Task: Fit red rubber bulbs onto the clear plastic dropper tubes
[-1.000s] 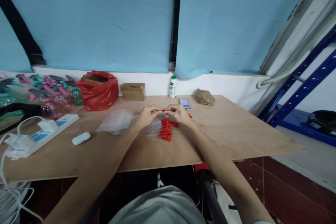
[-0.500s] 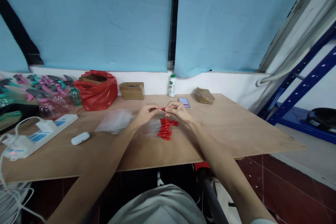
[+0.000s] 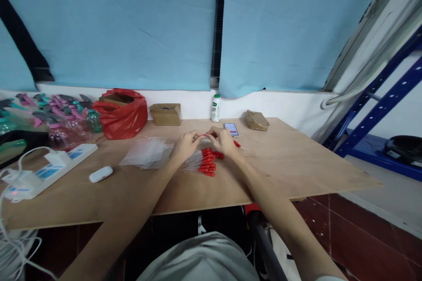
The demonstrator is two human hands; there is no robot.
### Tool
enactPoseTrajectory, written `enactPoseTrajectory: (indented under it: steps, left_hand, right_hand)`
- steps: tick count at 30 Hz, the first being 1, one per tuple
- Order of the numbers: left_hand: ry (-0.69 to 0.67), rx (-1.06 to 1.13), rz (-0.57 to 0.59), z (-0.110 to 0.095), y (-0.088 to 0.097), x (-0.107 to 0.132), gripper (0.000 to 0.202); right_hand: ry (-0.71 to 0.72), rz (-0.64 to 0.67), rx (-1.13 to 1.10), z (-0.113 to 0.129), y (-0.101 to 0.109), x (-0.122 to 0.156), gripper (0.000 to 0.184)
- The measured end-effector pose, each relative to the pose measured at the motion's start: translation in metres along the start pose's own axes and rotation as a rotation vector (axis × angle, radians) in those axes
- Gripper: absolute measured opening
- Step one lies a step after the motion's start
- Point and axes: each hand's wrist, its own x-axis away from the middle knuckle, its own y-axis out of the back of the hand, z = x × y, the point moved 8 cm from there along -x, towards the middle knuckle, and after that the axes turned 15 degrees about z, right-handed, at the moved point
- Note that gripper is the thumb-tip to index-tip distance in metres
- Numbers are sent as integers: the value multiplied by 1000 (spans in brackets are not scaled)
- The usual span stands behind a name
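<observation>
My left hand (image 3: 187, 144) and my right hand (image 3: 223, 140) meet over the middle of the wooden table (image 3: 283, 162). Their fingertips pinch together on one thin clear dropper with a red end (image 3: 204, 135). Just below the hands lies a row of several clear droppers with red rubber bulbs (image 3: 206, 162). One loose red piece (image 3: 236, 144) lies to the right of my right hand. A heap of clear plastic bags (image 3: 147, 152) rests to the left of my left hand.
A red plastic bag (image 3: 121, 113), a cardboard box (image 3: 165, 113), a white bottle (image 3: 216, 108), a phone (image 3: 231, 128) and a brown packet (image 3: 257, 120) line the back. A power strip (image 3: 49, 166) and white case (image 3: 101, 174) lie left. Blue shelving (image 3: 382, 105) stands right.
Both hands have stayed together over the droppers, shifting slightly. The loose red piece to the right of my right hand shows again.
</observation>
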Motion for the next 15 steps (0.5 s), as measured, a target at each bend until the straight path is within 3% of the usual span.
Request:
enactPoseTrajectory:
  steps: [3,5,8,12,15]
  left_hand:
    - [8,-53,0,-2,0,2,33]
    - [0,-49,10,-5,2,3,32]
    - [-44,-37,63,-10,5,5,33]
    - [-158,-42,173,-19,3,8,35]
    - [-184,-37,229,-16,-2,8,34]
  right_hand:
    - [24,-39,219,17,0,1,15]
    - [31,-49,225,20,1,1,16]
    - [23,-21,0,11,1,0,20]
    - [-35,109,-386,-16,-9,-2,29]
    - [-67,192,-437,-27,-14,-1,33]
